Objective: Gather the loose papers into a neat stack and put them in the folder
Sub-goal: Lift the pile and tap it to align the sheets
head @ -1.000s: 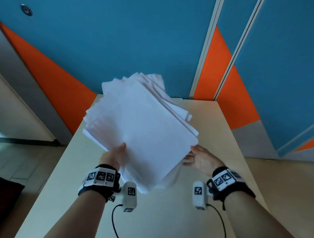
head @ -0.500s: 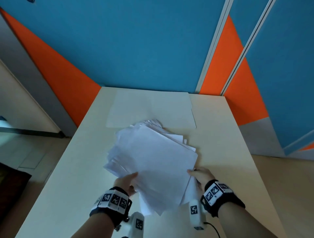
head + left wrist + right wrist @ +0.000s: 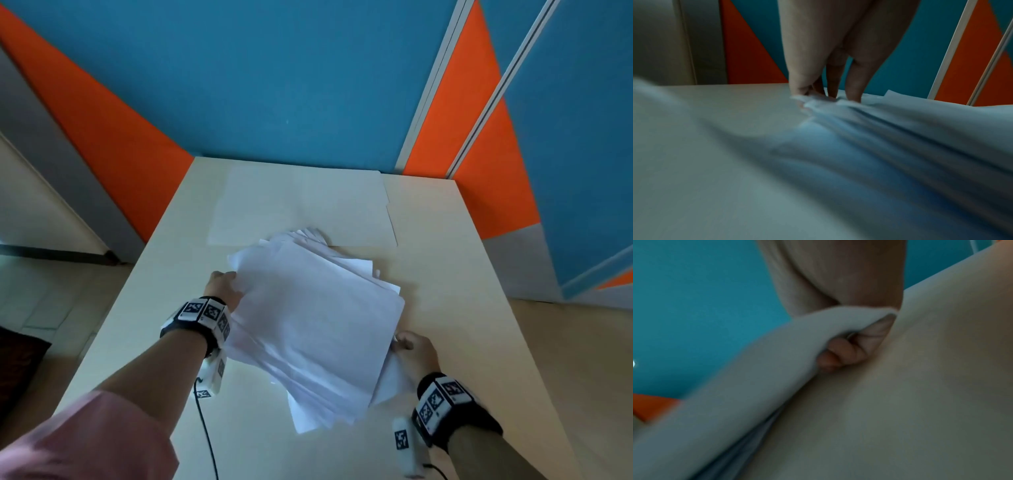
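An untidy, fanned stack of white papers (image 3: pixel 315 329) lies low over the middle of the cream table (image 3: pixel 462 274). My left hand (image 3: pixel 232 285) holds the stack's left far corner. In the left wrist view its thumb and fingertips (image 3: pixel 853 95) pinch the crumpled paper edge (image 3: pixel 900 138). My right hand (image 3: pixel 400 344) grips the stack's right near edge. In the right wrist view its fingers (image 3: pixel 840 353) curl under the sheets (image 3: pixel 756 369), with the thumb on top. The pale folder (image 3: pixel 308 205) lies open and flat at the table's far end, just beyond the stack.
A blue and orange wall stands right behind the table's far edge. Floor shows past the left and right table edges. Bare tabletop (image 3: pixel 144 342) lies left and right of the stack. A black cable (image 3: pixel 205 428) trails from my left wrist.
The stack, held up in the air a second ago, has come down to the table. My left hand has shifted from the near edge to the left far corner.
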`<control>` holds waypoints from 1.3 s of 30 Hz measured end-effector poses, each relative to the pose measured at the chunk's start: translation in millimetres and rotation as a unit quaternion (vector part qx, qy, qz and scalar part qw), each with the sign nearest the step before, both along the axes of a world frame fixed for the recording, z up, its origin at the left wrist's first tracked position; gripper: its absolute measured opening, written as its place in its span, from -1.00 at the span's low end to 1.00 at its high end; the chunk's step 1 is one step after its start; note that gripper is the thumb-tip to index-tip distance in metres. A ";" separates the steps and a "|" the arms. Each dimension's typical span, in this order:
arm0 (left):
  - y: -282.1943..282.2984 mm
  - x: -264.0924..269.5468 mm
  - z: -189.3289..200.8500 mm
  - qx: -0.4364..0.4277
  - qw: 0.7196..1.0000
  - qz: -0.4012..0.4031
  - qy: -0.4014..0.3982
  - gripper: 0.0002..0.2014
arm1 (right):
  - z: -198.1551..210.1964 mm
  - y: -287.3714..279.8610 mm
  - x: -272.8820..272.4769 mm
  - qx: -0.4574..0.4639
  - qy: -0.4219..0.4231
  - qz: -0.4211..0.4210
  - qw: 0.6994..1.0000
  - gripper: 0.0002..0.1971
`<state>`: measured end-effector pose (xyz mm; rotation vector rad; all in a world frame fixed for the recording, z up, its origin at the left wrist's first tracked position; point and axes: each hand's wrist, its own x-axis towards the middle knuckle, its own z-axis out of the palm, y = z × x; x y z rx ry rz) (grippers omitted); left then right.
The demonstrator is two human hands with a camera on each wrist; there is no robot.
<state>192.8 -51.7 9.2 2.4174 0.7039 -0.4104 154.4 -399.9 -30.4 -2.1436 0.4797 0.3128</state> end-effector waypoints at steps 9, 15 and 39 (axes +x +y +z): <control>6.7 34.1 -2.0 0.081 0.997 -0.003 0.007 -0.56 | 16.7 3.5 34.3 -0.076 -0.017 -0.082 0.994 -0.71; 11.6 72.6 -5.2 0.067 0.995 -0.072 0.001 -0.46 | 30.8 -12.0 -1.0 -0.075 0.133 -0.102 0.983 -0.49; 8.8 88.2 5.7 0.074 0.982 -0.158 0.076 -0.53 | 18.8 18.1 10.1 -0.033 0.074 -0.030 0.996 -0.78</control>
